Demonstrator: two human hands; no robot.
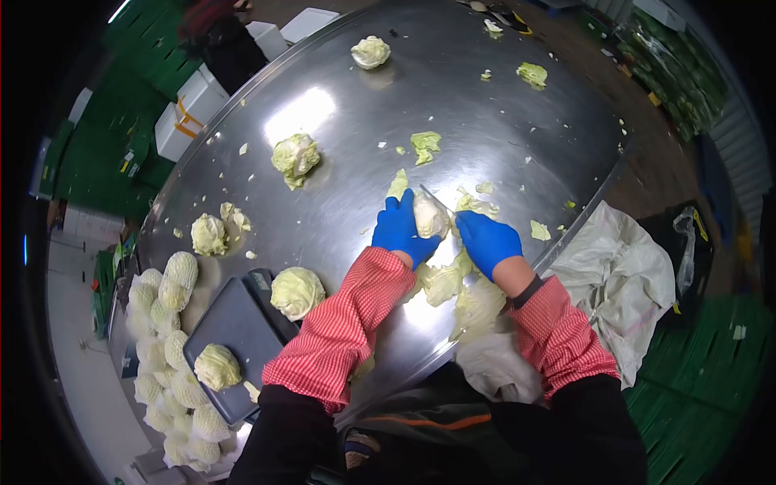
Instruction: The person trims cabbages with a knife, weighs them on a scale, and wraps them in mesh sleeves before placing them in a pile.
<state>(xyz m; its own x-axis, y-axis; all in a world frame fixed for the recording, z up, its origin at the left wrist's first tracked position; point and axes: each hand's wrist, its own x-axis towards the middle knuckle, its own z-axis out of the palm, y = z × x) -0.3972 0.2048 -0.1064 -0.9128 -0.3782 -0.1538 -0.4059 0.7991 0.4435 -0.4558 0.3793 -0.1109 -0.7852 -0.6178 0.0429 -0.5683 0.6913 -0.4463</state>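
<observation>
My left hand (402,228), in a blue glove, holds a pale cabbage (430,217) against the metal table (356,121), its fingers around the near left side. My right hand (485,238), also blue-gloved, grips a knife (439,200) whose blade lies along the cabbage's upper right side. Loose leaves (444,283) are spread below and between the hands. A leaf piece (398,184) lies just beyond my left fingertips. Another cabbage (297,293) rests left of my left forearm.
Cabbages (296,159) stand farther off on the table. At the left, a dark tray (234,323) holds one cabbage beside several net-wrapped ones (174,347). A white sack (618,275) hangs at the right edge. A person (222,40) stands beyond the far left edge.
</observation>
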